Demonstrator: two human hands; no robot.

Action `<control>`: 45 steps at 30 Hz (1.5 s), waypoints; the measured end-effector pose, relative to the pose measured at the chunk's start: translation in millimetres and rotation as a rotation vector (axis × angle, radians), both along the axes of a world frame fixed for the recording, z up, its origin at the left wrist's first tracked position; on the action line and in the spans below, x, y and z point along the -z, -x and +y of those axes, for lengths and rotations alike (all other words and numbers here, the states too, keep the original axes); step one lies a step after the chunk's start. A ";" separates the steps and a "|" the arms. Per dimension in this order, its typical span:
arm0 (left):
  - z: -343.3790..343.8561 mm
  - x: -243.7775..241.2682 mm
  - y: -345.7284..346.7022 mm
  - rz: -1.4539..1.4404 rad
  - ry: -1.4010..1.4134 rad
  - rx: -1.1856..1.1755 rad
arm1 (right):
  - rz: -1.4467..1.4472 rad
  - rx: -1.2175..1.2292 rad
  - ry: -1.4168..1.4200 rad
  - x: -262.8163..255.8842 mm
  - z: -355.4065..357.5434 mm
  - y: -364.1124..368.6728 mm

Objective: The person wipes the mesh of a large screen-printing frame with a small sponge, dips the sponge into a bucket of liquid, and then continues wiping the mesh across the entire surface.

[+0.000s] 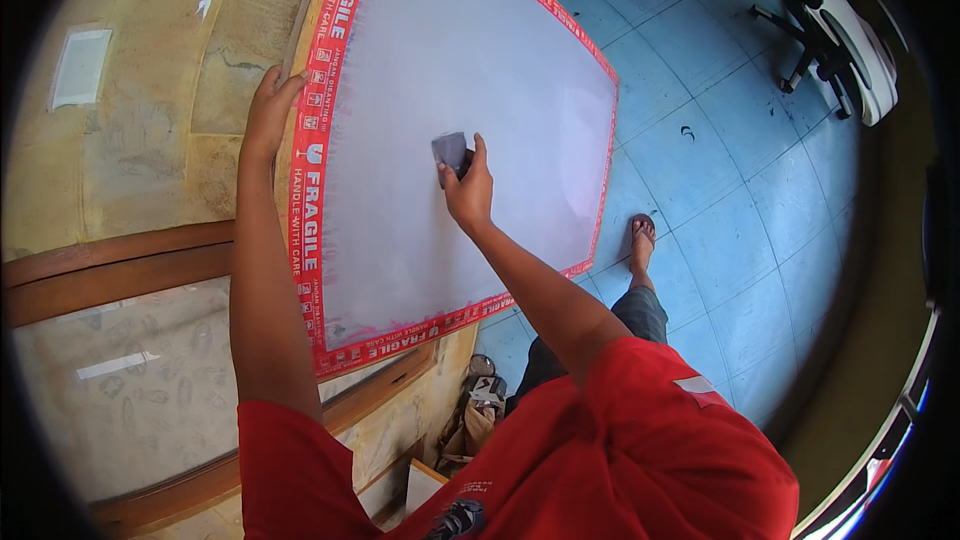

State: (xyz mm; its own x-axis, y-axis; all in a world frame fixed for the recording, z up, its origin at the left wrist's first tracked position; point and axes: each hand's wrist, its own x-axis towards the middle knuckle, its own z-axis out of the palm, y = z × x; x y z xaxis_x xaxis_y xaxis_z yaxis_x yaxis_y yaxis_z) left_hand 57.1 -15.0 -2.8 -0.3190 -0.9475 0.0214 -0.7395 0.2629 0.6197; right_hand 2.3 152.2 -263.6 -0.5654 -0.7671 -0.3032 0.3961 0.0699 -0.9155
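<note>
A large flat panel (465, 75) with a pale grey surface stands before me, its edges covered in red tape (313, 187) printed with fragile warnings. My right hand (471, 184) grips a small dark grey block or folded pad (450, 150) against the middle of the panel, index finger extended beside it. What the pad is made of, I cannot tell. My left hand (276, 109) rests at the panel's left edge, its thumb on the red tape and its fingers behind the edge. Pinkish smears show along the lower edge of the grey surface.
Left of the panel is a yellowish tiled surface (142, 165) with wooden-framed glass (150, 390) below. Blue floor tiles (720, 187) lie to the right, with a white and black office chair (844, 37) at upper right. My sandalled foot (643, 229) is beside the panel. Assorted items (480, 412) lie low down near the wall.
</note>
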 end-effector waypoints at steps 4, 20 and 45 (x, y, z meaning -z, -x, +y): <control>9.0 -1.7 -3.3 -0.045 -0.056 -0.072 | 0.178 -0.051 -0.067 -25.7 -20.2 -12.9; 16.0 -2.7 2.1 -0.052 -0.059 -0.081 | -0.043 0.042 -0.075 -19.4 -24.0 11.9; -0.6 5.1 -1.4 -0.032 -0.069 -0.058 | -0.018 0.150 -0.127 37.8 -23.0 9.1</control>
State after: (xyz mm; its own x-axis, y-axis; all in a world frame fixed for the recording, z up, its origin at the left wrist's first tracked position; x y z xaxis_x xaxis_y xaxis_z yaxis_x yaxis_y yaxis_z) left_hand 58.5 -15.6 -7.8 -0.2629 -0.9633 -0.0541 -0.7719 0.1764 0.6107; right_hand -6.9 129.2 -301.4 -0.6642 -0.6295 -0.4031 0.4269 0.1233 -0.8959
